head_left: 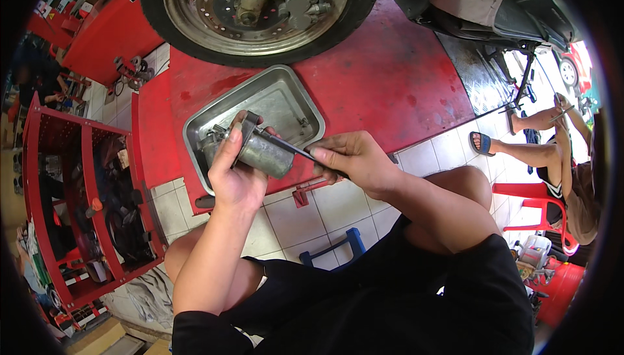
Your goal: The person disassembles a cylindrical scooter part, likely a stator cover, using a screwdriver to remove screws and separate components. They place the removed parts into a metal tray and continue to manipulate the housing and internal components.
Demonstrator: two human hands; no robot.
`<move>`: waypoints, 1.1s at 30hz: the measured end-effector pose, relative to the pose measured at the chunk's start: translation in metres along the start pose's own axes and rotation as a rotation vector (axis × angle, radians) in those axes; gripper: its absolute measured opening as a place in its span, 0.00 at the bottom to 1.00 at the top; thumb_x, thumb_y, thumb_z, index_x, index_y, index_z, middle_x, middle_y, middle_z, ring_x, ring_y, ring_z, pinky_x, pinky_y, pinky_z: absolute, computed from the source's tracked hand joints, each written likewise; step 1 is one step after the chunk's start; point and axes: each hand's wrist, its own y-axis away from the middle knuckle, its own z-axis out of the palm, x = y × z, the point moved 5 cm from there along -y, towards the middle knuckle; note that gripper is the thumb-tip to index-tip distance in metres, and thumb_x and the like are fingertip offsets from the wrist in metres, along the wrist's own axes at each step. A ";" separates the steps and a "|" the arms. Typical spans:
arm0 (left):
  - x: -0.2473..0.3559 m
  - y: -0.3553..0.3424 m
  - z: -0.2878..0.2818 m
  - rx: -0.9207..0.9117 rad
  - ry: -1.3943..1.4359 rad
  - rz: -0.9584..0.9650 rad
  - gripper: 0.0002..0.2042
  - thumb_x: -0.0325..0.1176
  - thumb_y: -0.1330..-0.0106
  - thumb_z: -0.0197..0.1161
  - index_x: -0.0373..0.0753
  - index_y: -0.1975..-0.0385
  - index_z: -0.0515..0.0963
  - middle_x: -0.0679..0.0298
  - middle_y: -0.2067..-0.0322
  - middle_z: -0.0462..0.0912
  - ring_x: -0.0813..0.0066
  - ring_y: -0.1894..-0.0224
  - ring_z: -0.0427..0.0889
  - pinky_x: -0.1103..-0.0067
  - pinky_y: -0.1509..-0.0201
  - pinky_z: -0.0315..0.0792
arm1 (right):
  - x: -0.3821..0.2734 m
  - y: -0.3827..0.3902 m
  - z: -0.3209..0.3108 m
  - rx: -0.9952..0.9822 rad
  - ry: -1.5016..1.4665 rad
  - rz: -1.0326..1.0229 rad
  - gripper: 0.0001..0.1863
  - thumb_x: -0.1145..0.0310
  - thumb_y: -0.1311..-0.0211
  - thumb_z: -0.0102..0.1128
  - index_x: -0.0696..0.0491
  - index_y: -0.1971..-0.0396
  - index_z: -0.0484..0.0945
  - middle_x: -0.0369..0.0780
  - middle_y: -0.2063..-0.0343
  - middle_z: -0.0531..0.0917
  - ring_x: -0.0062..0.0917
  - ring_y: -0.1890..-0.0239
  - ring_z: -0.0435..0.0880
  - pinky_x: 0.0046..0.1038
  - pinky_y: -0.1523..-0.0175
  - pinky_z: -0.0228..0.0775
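My left hand (238, 176) is closed around a grey cylindrical metal motor part (268, 155) with a bracket-like end, holding it tilted over a shallow metal tray (286, 88). A slim black rod-shaped tool (290, 147) is gripped in my right hand (363, 160). It slants up and left across the part, and its far end reaches the part's bracketed end near my left fingers. Whether the tip touches is hard to make out. Small metal bits (303, 122) lie in the tray.
The tray rests on a red platform (390, 88) beneath a motorcycle's front wheel (260, 52). To the left stands a red tool shelf (84, 134). A blue stool (335, 248) is below my arms. Another person's sandaled foot (482, 144) and a red plastic chair (533, 212) are at right.
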 end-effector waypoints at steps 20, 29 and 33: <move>-0.005 0.000 0.001 0.009 0.020 -0.036 0.24 0.38 0.37 0.65 0.34 0.45 0.69 0.57 0.55 0.77 0.61 0.53 0.78 0.65 0.43 0.71 | -0.004 0.007 0.014 -0.082 -0.020 0.007 0.23 0.71 0.40 0.69 0.66 0.49 0.73 0.40 0.73 0.81 0.18 0.75 0.79 0.19 0.75 0.64; -0.002 0.001 -0.005 0.057 0.022 -0.024 0.22 0.40 0.35 0.62 0.35 0.46 0.72 0.55 0.54 0.77 0.58 0.52 0.78 0.60 0.43 0.72 | 0.000 0.000 0.009 -0.072 -0.085 0.023 0.20 0.73 0.39 0.67 0.66 0.51 0.74 0.41 0.72 0.81 0.18 0.77 0.79 0.22 0.72 0.70; -0.003 0.000 -0.005 0.049 0.035 -0.029 0.22 0.40 0.36 0.62 0.35 0.45 0.72 0.55 0.54 0.77 0.58 0.52 0.78 0.59 0.43 0.72 | -0.003 0.002 0.012 -0.130 -0.009 -0.028 0.19 0.73 0.38 0.66 0.67 0.50 0.74 0.41 0.71 0.82 0.17 0.76 0.78 0.22 0.72 0.70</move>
